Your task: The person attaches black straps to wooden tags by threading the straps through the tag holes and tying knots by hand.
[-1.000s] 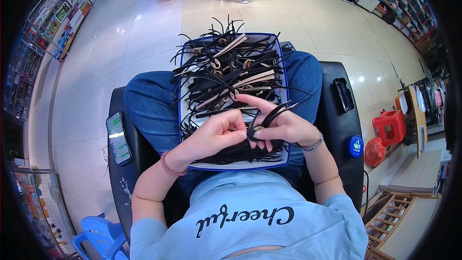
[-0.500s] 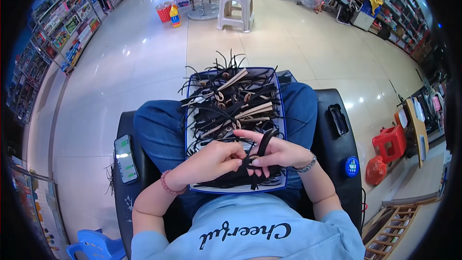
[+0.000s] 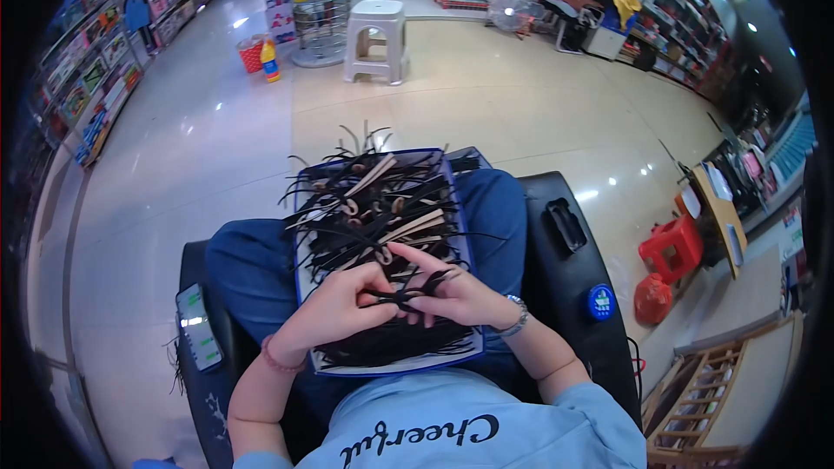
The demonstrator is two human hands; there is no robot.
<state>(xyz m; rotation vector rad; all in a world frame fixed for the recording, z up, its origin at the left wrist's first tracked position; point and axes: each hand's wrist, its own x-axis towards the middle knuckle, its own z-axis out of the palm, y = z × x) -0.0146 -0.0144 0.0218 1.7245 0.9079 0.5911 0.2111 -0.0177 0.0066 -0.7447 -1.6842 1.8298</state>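
Note:
A blue-edged white box [image 3: 476, 313] rests across my lap, filled with black and beige strips [image 3: 417, 227], several of them looped or knotted. Over its near half, both my hands hold a black strip [image 3: 401, 297] that looks knotted in the middle. My left hand [image 3: 343, 306], with a beaded bracelet on the wrist, pinches its left end. The knot is gripped between thumb and fingers of my right hand [image 3: 456, 293], whose index finger stretches forward. Part of the strip is hidden behind my fingers.
A phone [image 3: 200, 327] lies on the left armrest. On the right armrest are a black tray [image 3: 565, 225] and a round blue lid [image 3: 600, 302]. Ahead stands a white stool [image 3: 377, 42]; to the right, a red stool [image 3: 671, 247] and a red bag [image 3: 652, 299].
The view has swung, so the scene sits further left. The strip's loop that stood up by my right hand is down now, and my left hand has pulled an end leftward.

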